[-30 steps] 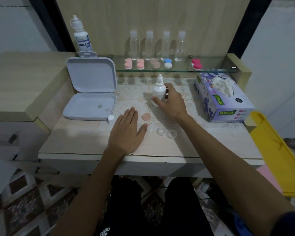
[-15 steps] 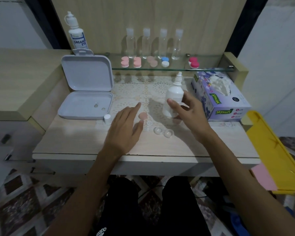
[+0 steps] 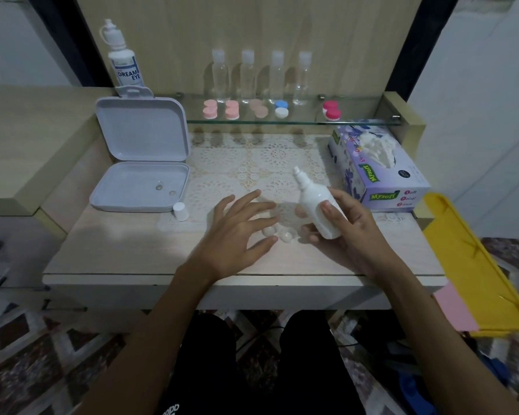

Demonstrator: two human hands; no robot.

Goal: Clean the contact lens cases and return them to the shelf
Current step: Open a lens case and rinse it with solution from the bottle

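Head view: right hand [image 3: 346,235] curls its fingers [image 3: 327,209] round a small white plastic dropper bottle [image 3: 316,205], tilted, nozzle pointing far-left. Left hand [image 3: 237,235] hovers with fingers spread, holding nothing, just above the open clear contact lens case [image 3: 277,234] on the tabletop [image 3: 117,250]. More coloured cases [image 3: 232,109] sit on the far glass shelf [image 3: 366,122].
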